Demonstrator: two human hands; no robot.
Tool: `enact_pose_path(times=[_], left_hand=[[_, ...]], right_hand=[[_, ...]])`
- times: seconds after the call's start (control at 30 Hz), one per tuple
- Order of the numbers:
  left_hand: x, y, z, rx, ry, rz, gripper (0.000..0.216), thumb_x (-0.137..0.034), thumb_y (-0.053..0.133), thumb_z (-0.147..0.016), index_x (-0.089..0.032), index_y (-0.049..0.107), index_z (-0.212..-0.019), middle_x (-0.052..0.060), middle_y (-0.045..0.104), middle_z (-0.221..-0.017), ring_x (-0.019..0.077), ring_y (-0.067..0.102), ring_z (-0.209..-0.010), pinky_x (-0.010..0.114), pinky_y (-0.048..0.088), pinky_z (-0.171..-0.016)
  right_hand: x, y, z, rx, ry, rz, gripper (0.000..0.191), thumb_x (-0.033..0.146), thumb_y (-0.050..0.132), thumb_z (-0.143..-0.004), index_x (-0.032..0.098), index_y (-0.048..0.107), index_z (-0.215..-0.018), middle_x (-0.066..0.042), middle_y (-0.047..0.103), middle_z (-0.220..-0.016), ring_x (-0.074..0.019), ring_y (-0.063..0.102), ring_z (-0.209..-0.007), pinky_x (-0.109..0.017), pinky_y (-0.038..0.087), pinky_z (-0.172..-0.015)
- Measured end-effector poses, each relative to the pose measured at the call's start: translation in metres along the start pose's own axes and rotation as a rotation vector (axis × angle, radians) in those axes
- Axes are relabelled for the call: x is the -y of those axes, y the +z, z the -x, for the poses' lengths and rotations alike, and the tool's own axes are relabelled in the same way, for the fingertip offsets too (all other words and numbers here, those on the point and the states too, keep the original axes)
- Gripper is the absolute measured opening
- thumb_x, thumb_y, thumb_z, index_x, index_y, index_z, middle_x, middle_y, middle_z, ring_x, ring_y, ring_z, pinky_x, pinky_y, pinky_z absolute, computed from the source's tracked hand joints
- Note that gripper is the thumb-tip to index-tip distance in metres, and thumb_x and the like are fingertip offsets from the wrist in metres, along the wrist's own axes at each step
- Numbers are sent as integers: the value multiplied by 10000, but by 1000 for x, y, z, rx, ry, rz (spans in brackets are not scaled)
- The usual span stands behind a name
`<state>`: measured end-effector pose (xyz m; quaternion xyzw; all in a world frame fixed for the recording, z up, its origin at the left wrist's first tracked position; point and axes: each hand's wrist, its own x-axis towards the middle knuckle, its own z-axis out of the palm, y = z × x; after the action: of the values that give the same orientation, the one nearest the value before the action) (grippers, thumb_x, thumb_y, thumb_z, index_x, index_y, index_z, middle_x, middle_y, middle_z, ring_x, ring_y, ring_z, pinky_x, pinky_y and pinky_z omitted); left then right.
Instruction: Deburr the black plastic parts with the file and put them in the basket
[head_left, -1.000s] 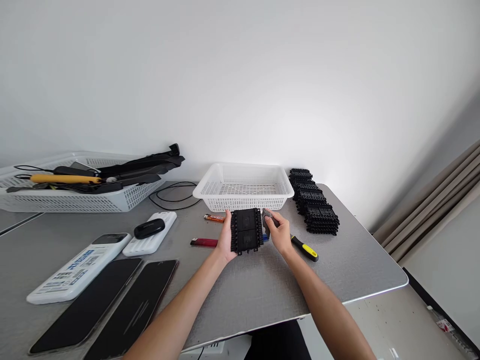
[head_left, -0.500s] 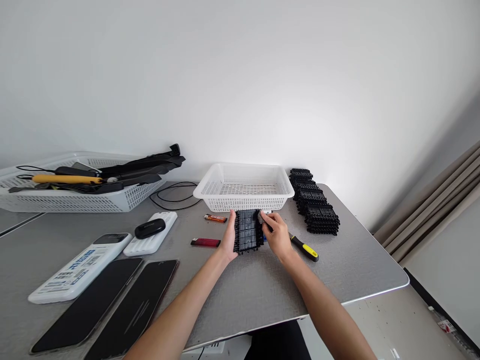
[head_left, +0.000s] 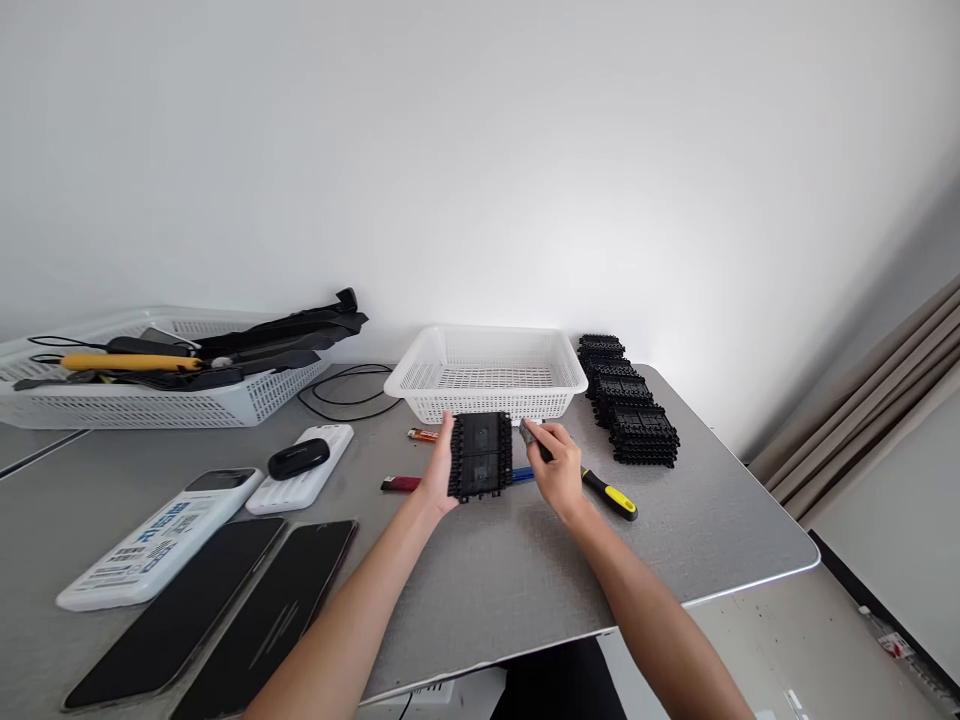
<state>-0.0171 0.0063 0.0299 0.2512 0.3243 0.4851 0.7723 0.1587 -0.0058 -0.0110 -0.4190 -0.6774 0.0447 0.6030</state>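
My left hand point(head_left: 439, 478) is closed on the edge of a black plastic panel point(head_left: 484, 455) with toothed sides, holding it upright above the table. Pinched between the thumb and fingers of my right hand point(head_left: 556, 468) is a small grey piece point(head_left: 526, 432), just off the panel's right edge; its exact kind is unclear. A tool with a black-and-yellow handle point(head_left: 615, 498) lies by my right wrist, its other end hidden behind the hand. Behind the panel shows part of a blue object point(head_left: 523, 475). A red lighter point(head_left: 400, 484) and an orange lighter point(head_left: 421, 435) lie left, partly covered.
A white basket point(head_left: 487, 398) stands by the wall. Stacks of similar black panels point(head_left: 643, 440) run along its right. At left are a filled basket point(head_left: 150, 408), a cable point(head_left: 349, 412), power banks point(head_left: 161, 545), a black case point(head_left: 298, 458) and two phones point(head_left: 270, 610).
The panel has shifted slightly left and been turned, now showing a different face. My right hand's grey piece has come away from its edge, leaving a gap. More of the blue object shows.
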Motion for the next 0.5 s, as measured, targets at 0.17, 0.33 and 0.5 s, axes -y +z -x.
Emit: enact_pose_path(times=[0.17, 0.33, 0.5], left_hand=[[11, 11, 2, 85, -49, -4, 717, -689, 411, -876, -173, 566, -1350, 157, 730, -1117, 316, 693, -1042, 438, 562, -892], [-3, 0, -2, -74, 182, 68, 719, -688, 367, -890, -166, 569, -1342, 152, 743, -1062, 303, 718, -965, 445, 584, -841], [-10, -7, -3, -136, 193, 55, 718, -695, 361, -888, -191, 553, -1362, 145, 734, -1102, 300, 708, -1006, 446, 581, -849]], right_hand=[[0, 0, 1, 142, 3, 82, 420, 155, 478, -917, 248, 643, -1292, -79, 626, -1012, -164, 634, -876, -287, 529, -799], [6, 2, 8, 431, -74, 131, 402, 126, 545, -845, 246, 707, -1192, -52, 664, -944, -143, 633, -746, -258, 523, -724], [9, 0, 5, 246, -22, 31, 340, 135, 549, -814, 227, 755, -1068, -48, 677, -888, -152, 637, -740, -261, 529, -705]])
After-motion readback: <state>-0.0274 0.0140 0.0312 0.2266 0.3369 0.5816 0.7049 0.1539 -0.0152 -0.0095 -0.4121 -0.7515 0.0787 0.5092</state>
